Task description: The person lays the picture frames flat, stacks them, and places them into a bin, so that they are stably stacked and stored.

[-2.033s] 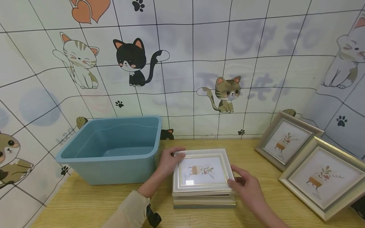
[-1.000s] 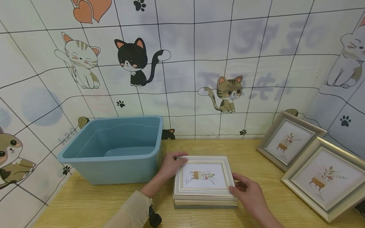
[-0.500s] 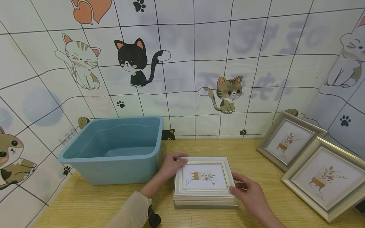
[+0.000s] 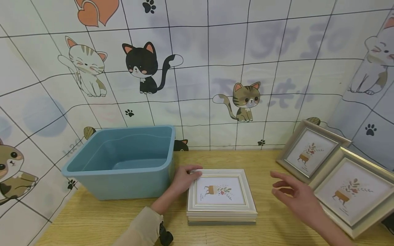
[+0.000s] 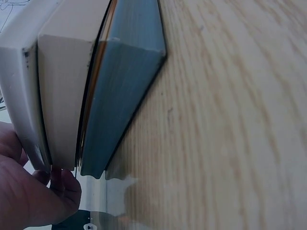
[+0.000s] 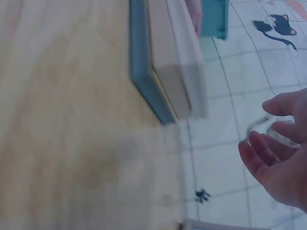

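Note:
A stack of picture frames lies flat on the wooden table, a white picture frame [image 4: 220, 208] with a plant print on top. Beneath it sit a cream frame [image 5: 64, 91] and a blue-grey frame [image 5: 127, 86], their edges roughly lined up. My left hand [image 4: 182, 180] pinches the white frame's far left corner, thumb on top and fingertips at the edge below. To the right of the stack, my right hand [image 4: 303, 201] hovers with loosely bent fingers and nothing in them. In the right wrist view, the right hand [image 6: 280, 155] is well apart from the stack.
A blue plastic bin [image 4: 123, 184] stands left of the stack, nothing visible inside. Two more frames lean at the right: a taupe frame [image 4: 292, 143] and a gold-edged frame [image 4: 366, 169] partly before it. A cat-printed wall covering [image 4: 197, 82] closes off the back.
The white frame slid toward me, settling squarely over the stack. My right hand then released its right edge and moved right. The left hand keeps its corner grip.

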`<act>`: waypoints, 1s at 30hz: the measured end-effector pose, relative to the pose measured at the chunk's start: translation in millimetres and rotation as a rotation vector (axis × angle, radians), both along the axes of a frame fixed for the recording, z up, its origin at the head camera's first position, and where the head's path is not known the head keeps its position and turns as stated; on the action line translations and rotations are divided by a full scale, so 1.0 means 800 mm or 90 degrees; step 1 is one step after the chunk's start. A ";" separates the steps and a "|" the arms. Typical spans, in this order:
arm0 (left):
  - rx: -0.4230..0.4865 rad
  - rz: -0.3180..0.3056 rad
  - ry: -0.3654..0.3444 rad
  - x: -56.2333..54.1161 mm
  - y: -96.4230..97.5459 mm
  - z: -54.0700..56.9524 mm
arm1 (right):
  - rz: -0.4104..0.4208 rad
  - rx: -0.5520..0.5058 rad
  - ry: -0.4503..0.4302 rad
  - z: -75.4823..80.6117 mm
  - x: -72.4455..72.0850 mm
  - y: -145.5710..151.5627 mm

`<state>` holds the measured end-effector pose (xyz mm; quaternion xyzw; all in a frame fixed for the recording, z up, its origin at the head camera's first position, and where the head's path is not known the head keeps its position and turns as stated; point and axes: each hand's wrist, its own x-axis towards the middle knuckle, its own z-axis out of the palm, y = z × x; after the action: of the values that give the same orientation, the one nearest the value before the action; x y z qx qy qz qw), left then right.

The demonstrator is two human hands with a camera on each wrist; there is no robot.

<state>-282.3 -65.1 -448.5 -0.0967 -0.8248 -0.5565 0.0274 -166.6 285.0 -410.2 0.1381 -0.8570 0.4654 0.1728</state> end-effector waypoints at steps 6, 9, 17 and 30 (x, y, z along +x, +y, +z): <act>-0.001 0.005 0.002 0.000 -0.002 -0.001 | -0.018 0.074 0.089 0.046 0.005 0.053; 0.001 0.005 0.000 0.000 -0.003 0.000 | -0.037 0.103 0.103 0.069 0.008 0.083; 0.004 0.007 -0.002 0.001 -0.004 0.001 | -0.123 0.113 0.108 0.093 0.005 0.145; -0.003 0.008 0.003 0.001 -0.006 0.000 | -0.219 0.235 0.085 0.058 -0.048 0.264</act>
<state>-281.9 -70.1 -448.7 -0.0930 -0.8264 -0.5543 0.0323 -204.8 496.1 -363.6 0.0498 -0.9250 0.2545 0.2777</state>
